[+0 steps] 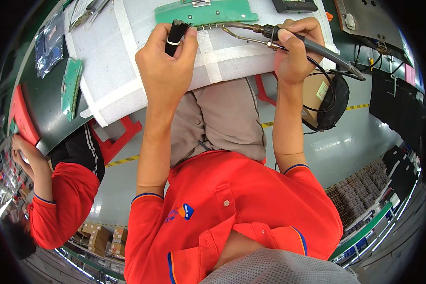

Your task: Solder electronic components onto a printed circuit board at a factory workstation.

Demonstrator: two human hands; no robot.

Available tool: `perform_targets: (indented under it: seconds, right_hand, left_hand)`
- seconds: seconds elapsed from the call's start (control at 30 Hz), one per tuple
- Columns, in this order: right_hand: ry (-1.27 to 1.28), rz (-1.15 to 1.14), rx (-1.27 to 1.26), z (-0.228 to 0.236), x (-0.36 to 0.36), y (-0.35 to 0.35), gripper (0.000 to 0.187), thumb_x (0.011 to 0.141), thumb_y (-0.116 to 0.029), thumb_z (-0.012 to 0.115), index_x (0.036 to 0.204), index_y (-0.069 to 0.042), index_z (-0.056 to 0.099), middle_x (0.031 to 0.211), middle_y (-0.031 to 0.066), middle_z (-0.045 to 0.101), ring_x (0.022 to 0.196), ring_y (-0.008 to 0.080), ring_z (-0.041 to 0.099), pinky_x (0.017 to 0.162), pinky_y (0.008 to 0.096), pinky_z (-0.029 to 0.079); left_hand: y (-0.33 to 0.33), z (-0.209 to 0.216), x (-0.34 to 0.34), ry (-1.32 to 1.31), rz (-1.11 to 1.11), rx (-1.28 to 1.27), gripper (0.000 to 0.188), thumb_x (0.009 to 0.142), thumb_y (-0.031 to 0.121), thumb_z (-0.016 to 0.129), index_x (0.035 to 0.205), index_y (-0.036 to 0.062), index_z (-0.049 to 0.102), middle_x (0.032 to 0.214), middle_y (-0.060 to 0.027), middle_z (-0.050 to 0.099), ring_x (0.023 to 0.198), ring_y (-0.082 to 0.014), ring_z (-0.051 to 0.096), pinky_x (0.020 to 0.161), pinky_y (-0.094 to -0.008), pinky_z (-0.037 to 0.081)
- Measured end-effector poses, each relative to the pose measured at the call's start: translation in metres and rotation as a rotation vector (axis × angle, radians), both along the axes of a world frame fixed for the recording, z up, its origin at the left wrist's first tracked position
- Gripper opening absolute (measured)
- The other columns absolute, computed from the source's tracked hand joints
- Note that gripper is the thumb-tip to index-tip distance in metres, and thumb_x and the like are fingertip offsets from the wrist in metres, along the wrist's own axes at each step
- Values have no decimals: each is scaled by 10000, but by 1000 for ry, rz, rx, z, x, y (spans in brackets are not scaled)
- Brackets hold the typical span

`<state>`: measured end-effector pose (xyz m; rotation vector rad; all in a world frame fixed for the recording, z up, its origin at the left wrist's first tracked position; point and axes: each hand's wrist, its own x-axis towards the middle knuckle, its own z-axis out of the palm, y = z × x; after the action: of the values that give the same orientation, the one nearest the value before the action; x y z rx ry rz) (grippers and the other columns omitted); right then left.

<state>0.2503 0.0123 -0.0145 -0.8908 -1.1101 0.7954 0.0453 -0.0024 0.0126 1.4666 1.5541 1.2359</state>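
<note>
My left hand (166, 71) is closed around a small brush with black bristles (177, 31) and a white band, bristles pointing away from me. In my right hand (296, 54) is a soldering iron (326, 51) with a grey-black handle and a thin metal feed tube (239, 36) running beside its tip. The iron reaches leftward along the near edge of a green fixture board (213, 13) with a metal latch. Its tip is beside a row of small metal pins at that edge, close to my left fingertips; exact contact I cannot tell.
White taped padding (104, 61) covers the work surface. Another green fixture (71, 90) and plastic bags (50, 43) lie to the left. A co-worker's hand (27, 154) rests near a red piece (22, 113). The iron's black cable loops beside a black bag (338, 104) at right.
</note>
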Motion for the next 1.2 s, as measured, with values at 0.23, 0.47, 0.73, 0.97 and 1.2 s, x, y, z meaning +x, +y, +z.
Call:
perform_targets:
  seconds: [0.23,0.47,0.73,0.97,1.2]
  right_hand:
    - [91,21,12,0,0,0,113,735,6,553,813,-1,471,657,61,492,546,91,399,501,224,350]
    - [153,133,-69,-10,6,0,264,809,-47,666,1044,42,587,775,62,571,579,78,435,525,210,366]
    - [129,379,-252,29,-8,-3,527,788,82,707,1256,32,469,1074,114,614,917,152,637,818,263,527]
    - [230,559,381,-15,-2,27,523,804,81,684,1270,33,451,1049,104,607,916,142,617,821,263,514]
    - [135,338,-209,28,-6,-2,503,806,71,678,1258,29,463,1016,82,596,878,113,591,796,240,499]
  left_hand:
    - [0,-1,-3,30,-7,-3,166,850,114,692,851,-41,632,722,-75,665,654,-77,585,597,-228,471]
    - [-13,25,-21,-75,47,-83,193,917,175,653,976,-9,654,717,38,565,627,-24,456,546,-184,365]
    - [-10,24,26,-398,-350,-379,223,949,182,598,1041,-20,615,658,-4,550,541,-50,477,472,-229,377]
    - [-6,8,40,-252,-343,-268,182,902,123,640,971,-43,612,668,-54,574,580,-91,460,519,-259,383]
    - [-6,10,36,-259,-275,-205,169,899,119,656,956,-35,614,699,-23,596,599,-62,467,521,-239,379]
